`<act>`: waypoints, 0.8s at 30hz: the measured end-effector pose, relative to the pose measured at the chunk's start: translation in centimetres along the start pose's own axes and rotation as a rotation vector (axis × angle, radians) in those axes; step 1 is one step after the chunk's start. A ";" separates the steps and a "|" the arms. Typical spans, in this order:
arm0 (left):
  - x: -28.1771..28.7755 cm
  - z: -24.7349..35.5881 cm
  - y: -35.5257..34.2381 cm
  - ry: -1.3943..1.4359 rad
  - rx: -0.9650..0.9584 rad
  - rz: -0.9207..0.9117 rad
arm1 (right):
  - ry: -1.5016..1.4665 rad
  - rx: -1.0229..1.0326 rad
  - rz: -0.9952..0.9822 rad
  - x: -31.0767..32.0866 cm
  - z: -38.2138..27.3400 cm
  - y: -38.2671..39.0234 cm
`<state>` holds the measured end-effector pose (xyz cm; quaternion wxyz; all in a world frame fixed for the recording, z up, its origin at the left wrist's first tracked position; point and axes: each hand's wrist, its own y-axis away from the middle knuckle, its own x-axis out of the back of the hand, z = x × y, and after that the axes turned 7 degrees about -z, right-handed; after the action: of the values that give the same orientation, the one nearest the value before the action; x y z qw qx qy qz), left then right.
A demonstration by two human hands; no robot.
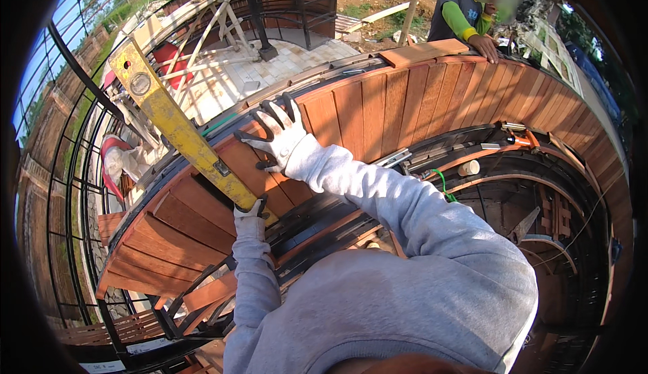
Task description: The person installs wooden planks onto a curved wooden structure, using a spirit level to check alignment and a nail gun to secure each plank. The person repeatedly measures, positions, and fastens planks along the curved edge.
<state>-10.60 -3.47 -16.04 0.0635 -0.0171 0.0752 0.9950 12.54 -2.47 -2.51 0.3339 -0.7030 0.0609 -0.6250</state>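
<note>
A long yellow spirit level [175,124] with a scuffed surface lies tilted across the curved band of reddish wooden slats [354,121]. My left hand [250,215], gloved, grips the level near its lower end. My right hand [277,138], in a light glove with dark fingertips, rests spread on the slats beside the level's right side, its fingers reaching toward the band's upper edge. Grey sleeves cover both forearms.
A co-worker [455,16] has a hand on the far rim by a loose board [424,51]. An orange tool [526,138] and a pale cylinder [469,168] sit on the inner ledge. Beyond stand a black metal frame [81,70] and a light timber trestle [223,23].
</note>
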 end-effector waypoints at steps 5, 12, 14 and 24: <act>-0.6 1.3 0.4 -0.117 0.084 0.026 | 0.036 -0.006 -0.070 0.6 0.0 0.1; -0.5 0.7 0.2 -0.225 0.048 0.017 | 0.098 -0.015 -0.036 2.0 -0.8 -0.2; 0.1 0.0 -0.1 -0.241 0.007 -0.004 | 0.096 -0.017 -0.105 2.3 -0.9 -0.2; 0.3 -1.7 -1.5 -0.250 -0.056 -0.027 | 0.149 -0.008 -0.034 2.4 -1.3 -0.7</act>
<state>-10.66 -2.19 -17.97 0.0851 0.1042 0.0389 0.9901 11.62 -3.71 -0.11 0.3150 -0.6566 0.0760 -0.6810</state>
